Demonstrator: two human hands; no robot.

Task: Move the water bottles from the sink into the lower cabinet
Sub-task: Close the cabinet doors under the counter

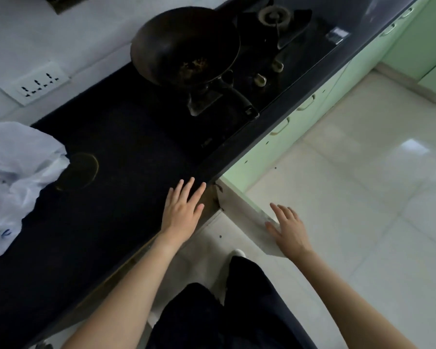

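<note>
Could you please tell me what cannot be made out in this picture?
Head view only:
The sink and water bottles: neither is in frame.
Inside of the lower cabinet: hidden beneath the countertop and behind its open door.
The plastic bag: contents hidden by its folds; cut off by the left edge.
The right hand: touching the door or hovering, cannot tell.
The wok: residue too dark to identify.

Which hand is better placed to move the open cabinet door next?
Right, probably. The right hand touches the top edge of the cabinet door with straight fingers. The left hand lies flat on the dark countertop, beside the door.
</note>
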